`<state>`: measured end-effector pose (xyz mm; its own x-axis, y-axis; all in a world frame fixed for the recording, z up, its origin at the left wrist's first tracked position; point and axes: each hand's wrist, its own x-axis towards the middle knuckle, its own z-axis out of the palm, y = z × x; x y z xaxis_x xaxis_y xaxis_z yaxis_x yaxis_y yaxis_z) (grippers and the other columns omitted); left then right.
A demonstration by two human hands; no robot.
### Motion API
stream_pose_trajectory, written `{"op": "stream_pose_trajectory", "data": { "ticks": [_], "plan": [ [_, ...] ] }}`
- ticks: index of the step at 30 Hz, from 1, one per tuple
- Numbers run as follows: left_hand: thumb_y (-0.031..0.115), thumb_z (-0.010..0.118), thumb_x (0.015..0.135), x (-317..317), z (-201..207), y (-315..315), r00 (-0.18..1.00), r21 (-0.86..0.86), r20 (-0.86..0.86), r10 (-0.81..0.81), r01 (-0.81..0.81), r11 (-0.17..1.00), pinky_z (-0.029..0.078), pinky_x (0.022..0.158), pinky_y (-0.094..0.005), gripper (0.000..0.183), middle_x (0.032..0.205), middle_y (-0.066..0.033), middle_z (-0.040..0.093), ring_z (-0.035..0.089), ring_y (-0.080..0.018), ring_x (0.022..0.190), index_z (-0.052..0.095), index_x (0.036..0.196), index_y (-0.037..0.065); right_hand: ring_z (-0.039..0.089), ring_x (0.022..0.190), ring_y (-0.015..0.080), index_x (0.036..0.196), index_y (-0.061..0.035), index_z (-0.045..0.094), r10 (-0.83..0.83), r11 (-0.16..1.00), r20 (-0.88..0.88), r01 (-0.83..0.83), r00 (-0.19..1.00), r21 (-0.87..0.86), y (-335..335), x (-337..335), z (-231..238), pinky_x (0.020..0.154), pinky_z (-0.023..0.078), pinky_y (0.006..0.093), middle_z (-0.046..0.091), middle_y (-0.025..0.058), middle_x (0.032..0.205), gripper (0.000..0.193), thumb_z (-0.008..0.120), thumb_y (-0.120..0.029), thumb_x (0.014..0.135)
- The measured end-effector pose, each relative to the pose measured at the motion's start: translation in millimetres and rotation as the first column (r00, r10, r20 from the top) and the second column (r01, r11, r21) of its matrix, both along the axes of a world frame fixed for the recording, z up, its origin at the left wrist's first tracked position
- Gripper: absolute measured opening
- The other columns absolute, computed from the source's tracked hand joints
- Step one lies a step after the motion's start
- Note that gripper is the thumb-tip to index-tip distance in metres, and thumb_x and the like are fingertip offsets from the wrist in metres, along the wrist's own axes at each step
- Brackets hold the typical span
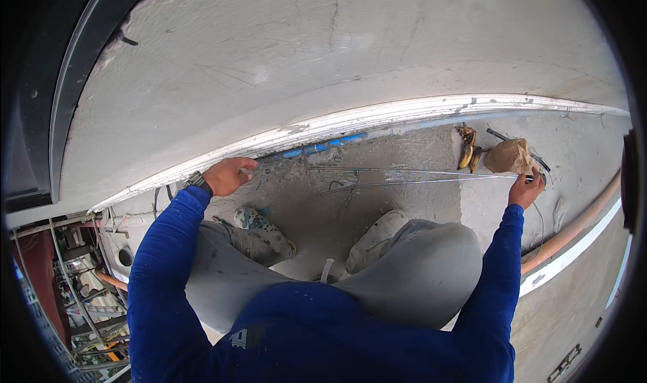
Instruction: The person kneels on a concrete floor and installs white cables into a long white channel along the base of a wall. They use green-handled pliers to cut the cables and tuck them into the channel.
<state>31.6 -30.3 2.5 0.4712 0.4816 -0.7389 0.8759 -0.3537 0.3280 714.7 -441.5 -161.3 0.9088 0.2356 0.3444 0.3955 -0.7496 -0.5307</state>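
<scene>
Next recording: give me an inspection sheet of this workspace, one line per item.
Surface: rough concrete ledge along a plastered wall.
Job's things: thin wires stretched between the two hands.
Clutter: brown lump, banana peel, dark tool.
Grippers: left hand closed at the wires' left end; right hand pinching their right end.
Cables: blue pipe along the wall base; orange pipe at right.
Surroundings: scaffolding far below at left.
</scene>
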Motion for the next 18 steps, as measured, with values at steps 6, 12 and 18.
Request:
{"op": "stream_pose_trajectory", "data": {
  "ticks": [6, 12, 18],
  "plan": [
    [0.018, 0.063, 0.102, -48, 45, 10, 0.996, 0.053, 0.045, 0.083, -0.085, 0.995, 0.053, 0.102, -0.0383, 0.044, 0.136, -0.0138, 0.066, 0.066, -0.026, 0.116, 0.058, 0.144, 0.007, 0.06, 0.084, 0.0246, 0.134, -0.0044, 0.063, 0.129, 0.985, -0.005, -0.129, 0.992, -0.113, -40, -60, -3, 0.08, 0.053, 0.0376, 0.051, 0.021, 0.132, 0.043, 0.063, -0.006, 0.091],
    [0.011, 0.062, 0.102, -185, 78, 10, 0.854, 0.006, 0.265, 0.448, -0.466, 0.885, 0.052, 0.1, -0.0318, 0.043, 0.136, -0.0101, 0.063, 0.063, -0.016, 0.113, 0.057, 0.144, 0.005, 0.065, 0.098, 0.0281, 0.117, -0.002, 0.069, 0.405, 0.873, -0.413, -0.479, 0.816, -0.089, -97, -105, -47, 0.085, 0.054, 0.0386, 0.065, 0.0168, 0.11, 0.03, 0.065, -0.012, 0.088],
    [0.017, 0.063, 0.101, -357, -15, -68, 0.601, 0.074, 0.328, 0.729, -0.786, 0.614, 0.056, 0.089, -0.0343, 0.04, 0.116, -0.0111, 0.072, 0.071, -0.0189, 0.096, 0.061, 0.137, -0.001, 0.066, 0.092, 0.0253, 0.113, 0.0002, 0.068, 0.465, 0.618, -0.613, -0.73, 0.639, -0.291, -105, -93, -23, 0.08, 0.054, 0.038, 0.068, 0.0134, 0.102, 0.028, 0.063, -0.015, 0.09]
  ]
}}
